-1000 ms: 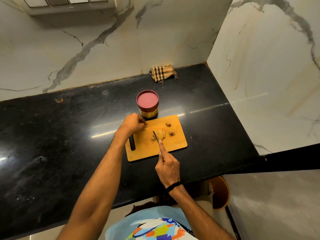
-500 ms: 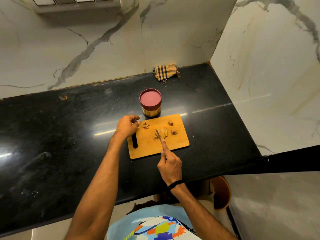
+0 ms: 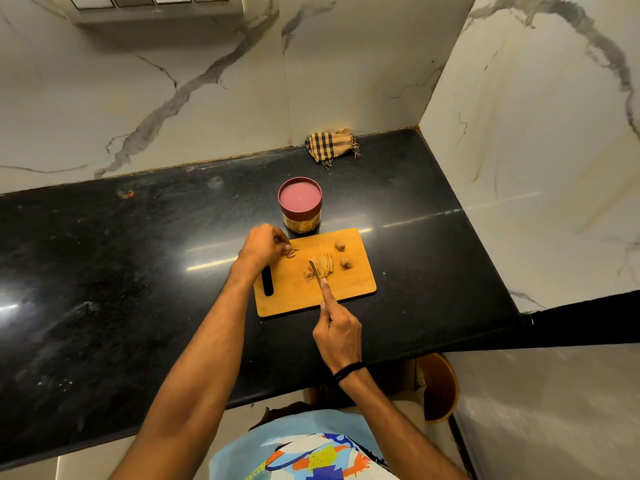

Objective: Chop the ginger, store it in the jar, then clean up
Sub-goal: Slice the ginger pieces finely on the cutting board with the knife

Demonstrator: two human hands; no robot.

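Our right hand [image 3: 341, 332] grips the knife [image 3: 314, 270] with the forefinger laid along its spine, likely to steer the short blade. Its tip rests at the near side of the sliced ginger [image 3: 326, 264] in the middle of the cutting board [image 3: 349, 289]. Two uncut ginger chunks [image 3: 339, 246] sit towards the board's right edge, apart from the slices, seemingly parked out of the blade's way. Our left hand [image 3: 261, 245] has its fingers curled at the board's far left corner, right by a few small ginger bits [image 3: 291, 253]; we cannot tell whether it pinches one or only touches them. The jar [image 3: 300, 209], its red lid on, stands on the counter [image 3: 138, 254] just beyond the board's far edge, handy for filling. A checked cloth [image 3: 330, 147] lies at the counter's back edge near the right corner, probably for wiping up.
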